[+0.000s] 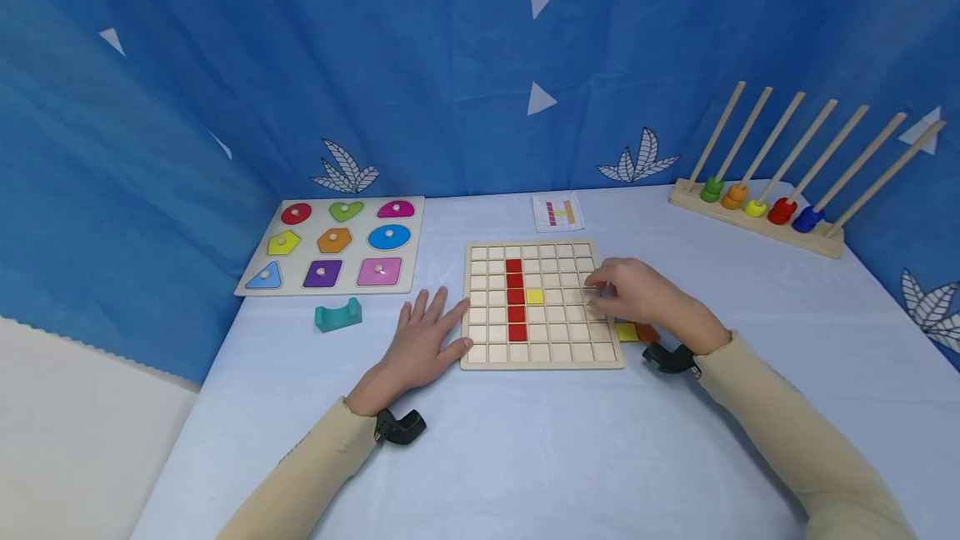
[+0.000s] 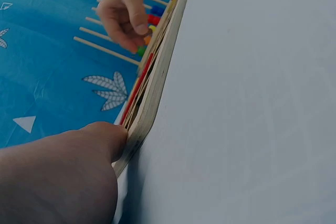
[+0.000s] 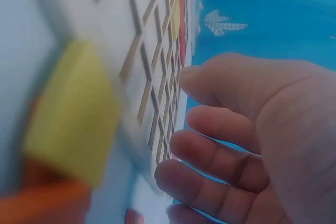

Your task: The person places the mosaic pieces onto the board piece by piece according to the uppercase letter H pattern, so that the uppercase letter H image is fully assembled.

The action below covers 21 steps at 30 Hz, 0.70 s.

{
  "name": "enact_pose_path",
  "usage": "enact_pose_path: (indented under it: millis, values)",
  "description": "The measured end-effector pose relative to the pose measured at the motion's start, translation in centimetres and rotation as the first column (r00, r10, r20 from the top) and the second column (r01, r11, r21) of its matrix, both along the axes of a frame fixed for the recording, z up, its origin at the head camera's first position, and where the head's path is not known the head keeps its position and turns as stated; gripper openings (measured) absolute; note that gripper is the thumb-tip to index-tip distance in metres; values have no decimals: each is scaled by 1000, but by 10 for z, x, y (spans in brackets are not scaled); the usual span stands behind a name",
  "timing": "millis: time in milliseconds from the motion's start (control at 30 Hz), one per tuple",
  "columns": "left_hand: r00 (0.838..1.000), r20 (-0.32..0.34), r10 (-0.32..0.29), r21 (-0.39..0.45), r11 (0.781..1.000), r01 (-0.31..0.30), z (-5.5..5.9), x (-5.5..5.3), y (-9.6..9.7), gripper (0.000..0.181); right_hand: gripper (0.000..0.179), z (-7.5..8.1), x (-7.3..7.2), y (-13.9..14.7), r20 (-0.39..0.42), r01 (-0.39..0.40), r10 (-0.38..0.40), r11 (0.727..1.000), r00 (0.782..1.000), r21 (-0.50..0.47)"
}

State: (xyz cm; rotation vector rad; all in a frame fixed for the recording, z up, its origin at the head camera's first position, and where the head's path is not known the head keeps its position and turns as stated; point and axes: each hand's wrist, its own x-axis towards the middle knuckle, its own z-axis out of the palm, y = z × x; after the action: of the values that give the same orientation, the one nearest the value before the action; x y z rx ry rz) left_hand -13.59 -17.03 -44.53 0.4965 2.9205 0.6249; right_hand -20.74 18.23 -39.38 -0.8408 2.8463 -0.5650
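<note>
A wooden grid board (image 1: pixel 557 352) lies flat on the table. Down its third column runs a line of red square tiles (image 1: pixel 515 296), with one yellow tile (image 1: pixel 535 297) beside the line. My left hand (image 1: pixel 420 344) rests at the board's left edge, fingers spread, thumb right at the rim. Over the right side of the board hovers my right hand (image 1: pixel 636 290), its fingers loosely bent and nothing between them. Just under that wrist, by the board's right edge, lie a loose yellow tile (image 3: pixel 79 114) and orange tiles (image 3: pixel 52 203).
Behind the board lies a small pattern card (image 1: pixel 558 212). A shape puzzle (image 1: pixel 352 269) and a teal arch block (image 1: pixel 337 315) sit to the left. At the back right stands a wooden peg stand (image 1: pixel 757 219) with coloured beads. A blue curtain (image 1: pixel 450 65) hangs behind the table.
</note>
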Motion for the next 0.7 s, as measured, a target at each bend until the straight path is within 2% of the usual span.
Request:
enact_pose_path:
  millis: [367, 700]
  values:
    - [1000, -3, -5, -4, 1000, 5, -2, -1, -1, 67, 26, -3, 20, 25, -19, 13, -12, 998, 1000, 56]
    - [1000, -12, -11, -3, 1000, 10, -1, -1, -1, 65, 27, -16, 38, 42, -54, -8, 9, 1000, 998, 30]
